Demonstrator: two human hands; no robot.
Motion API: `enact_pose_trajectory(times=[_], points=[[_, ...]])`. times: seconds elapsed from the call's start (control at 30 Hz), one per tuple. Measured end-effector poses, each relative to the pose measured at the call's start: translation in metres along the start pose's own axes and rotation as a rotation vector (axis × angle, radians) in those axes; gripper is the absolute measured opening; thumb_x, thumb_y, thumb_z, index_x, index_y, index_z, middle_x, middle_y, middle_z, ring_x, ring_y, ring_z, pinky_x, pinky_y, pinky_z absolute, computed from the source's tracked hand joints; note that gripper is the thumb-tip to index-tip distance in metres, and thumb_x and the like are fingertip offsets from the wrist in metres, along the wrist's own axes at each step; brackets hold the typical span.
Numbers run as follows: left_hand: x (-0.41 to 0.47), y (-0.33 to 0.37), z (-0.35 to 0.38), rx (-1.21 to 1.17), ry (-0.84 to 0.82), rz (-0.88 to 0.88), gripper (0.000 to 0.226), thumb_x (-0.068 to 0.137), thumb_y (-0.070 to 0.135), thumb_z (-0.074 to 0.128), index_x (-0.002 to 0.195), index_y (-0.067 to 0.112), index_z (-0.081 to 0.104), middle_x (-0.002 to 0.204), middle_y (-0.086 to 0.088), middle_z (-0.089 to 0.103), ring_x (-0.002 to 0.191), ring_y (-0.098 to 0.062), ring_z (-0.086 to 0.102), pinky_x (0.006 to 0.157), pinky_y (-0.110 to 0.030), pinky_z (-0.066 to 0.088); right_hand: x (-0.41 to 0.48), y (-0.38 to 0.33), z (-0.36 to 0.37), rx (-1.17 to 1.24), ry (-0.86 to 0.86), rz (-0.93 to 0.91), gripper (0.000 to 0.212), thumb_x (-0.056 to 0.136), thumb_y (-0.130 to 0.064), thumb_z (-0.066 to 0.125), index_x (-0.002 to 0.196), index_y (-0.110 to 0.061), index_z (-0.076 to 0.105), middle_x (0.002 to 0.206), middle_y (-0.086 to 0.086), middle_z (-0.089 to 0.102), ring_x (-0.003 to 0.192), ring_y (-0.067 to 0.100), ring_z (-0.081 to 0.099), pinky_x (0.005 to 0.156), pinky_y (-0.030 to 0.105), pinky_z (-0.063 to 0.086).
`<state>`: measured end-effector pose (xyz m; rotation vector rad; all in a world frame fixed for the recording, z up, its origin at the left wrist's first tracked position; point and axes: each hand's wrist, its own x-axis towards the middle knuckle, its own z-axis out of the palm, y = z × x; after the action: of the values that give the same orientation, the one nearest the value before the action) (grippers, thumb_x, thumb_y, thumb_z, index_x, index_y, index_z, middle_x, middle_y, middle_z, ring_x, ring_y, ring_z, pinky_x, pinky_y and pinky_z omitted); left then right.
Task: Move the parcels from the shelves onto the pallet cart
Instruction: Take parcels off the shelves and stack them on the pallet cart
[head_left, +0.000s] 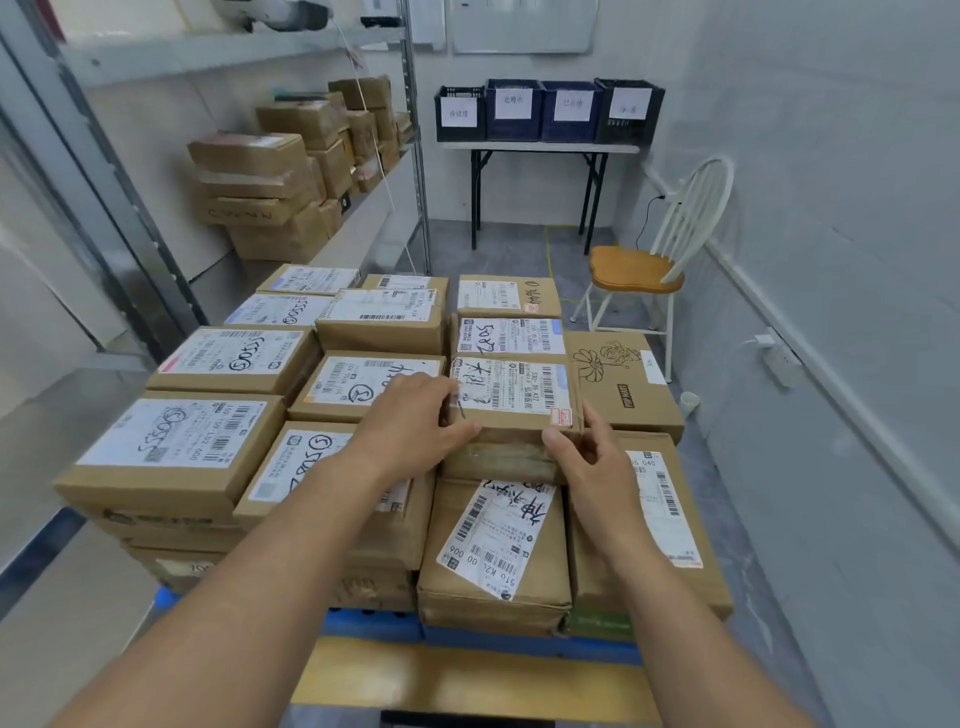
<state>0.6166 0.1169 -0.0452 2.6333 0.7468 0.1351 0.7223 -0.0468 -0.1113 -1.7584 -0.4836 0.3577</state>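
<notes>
1. Head view, the count: two bare forearms reach forward, and both hands are on one top parcel (519, 395).
2. The pallet cart (524, 648) is one blue platform just in front of the person. It is loaded with brown stacked parcels (176, 447).
3. About fourteen box tops can be counted on the cart, most of them with a white shipping label facing up. The lower layers are partly hidden, so I cannot tell the full number.
4. On the left, one metal shelf (358, 223) carries a pile of shelf parcels (254, 176). There are more than ten, but the exact number is unclear.
5. One desk (540, 147) stands against the far wall with four crates (514, 111) in a row, black at each end and two blue between. Each crate has one white paper sign.
6. One white chair (634, 267) with a wooden seat stands near the right wall.
7. The top parcel lies flat on other boxes in the cart's right-hand column, with its label up.
8. The left hand (415, 423) grips the near left corner of that parcel. Its fingers are curled over the top edge and its thumb lies along the near side.
9. The right hand (589, 460) pinches the near right corner, with the thumb on the near face and the fingers round the right side.
</notes>
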Motion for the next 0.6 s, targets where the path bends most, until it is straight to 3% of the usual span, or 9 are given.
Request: enact_pose_trajectory(times=[0.17,0.3,0.43,0.5,0.6], points=[[0.001,-0.002,0.002,-0.024,0.029,0.007,0.054,0.089,0.044,0.058,0.134,0.016,0.048,0.136,0.002,0.038,0.125,-0.013,0.035,0.098,-0.024,0.031,0.003,-0.003,0.0,-0.052,-0.024,-0.012,0.058,0.091,-0.038,0.06,0.145,-0.031,0.04,0.126,-0.012,0.058,0.115,0.006,0.053,0.093,0.026,0.044],[0.0,-0.002,0.001,-0.042,0.041,0.018,0.05,0.09,0.041,0.058,0.132,0.016,0.049,0.142,0.004,0.032,0.129,-0.011,0.034,0.097,-0.022,0.03,0.004,-0.002,0.0,-0.088,-0.04,-0.005,0.061,0.09,-0.044,0.06,0.145,-0.032,0.039,0.131,-0.011,0.057,0.119,0.009,0.052,0.101,0.037,0.046],[-0.007,0.0,0.001,-0.032,0.073,0.035,0.057,0.091,0.041,0.057,0.14,0.018,0.042,0.145,0.004,0.032,0.132,-0.012,0.032,0.102,-0.025,0.03,0.0,-0.008,-0.003,-0.121,-0.045,-0.027,0.052,0.086,-0.049,0.061,0.134,-0.036,0.047,0.125,-0.015,0.059,0.116,0.008,0.055,0.097,0.037,0.048],[-0.015,0.003,0.0,-0.015,0.111,0.049,0.059,0.091,0.041,0.056,0.143,0.019,0.039,0.147,0.004,0.031,0.135,-0.013,0.028,0.105,-0.027,0.028,-0.001,-0.01,-0.004,-0.173,-0.033,-0.051,0.069,0.079,-0.06,0.059,0.14,-0.035,0.041,0.136,-0.012,0.053,0.124,0.01,0.05,0.102,0.04,0.045],[-0.032,0.007,0.002,0.036,0.165,0.055,0.058,0.093,0.042,0.053,0.145,0.022,0.036,0.152,0.004,0.028,0.139,-0.014,0.021,0.111,-0.029,0.022,-0.008,-0.016,-0.009,-0.374,0.012,-0.134,0.068,0.088,-0.042,0.061,0.148,-0.026,0.034,0.146,-0.005,0.04,0.135,0.016,0.035,0.109,0.033,0.031]])
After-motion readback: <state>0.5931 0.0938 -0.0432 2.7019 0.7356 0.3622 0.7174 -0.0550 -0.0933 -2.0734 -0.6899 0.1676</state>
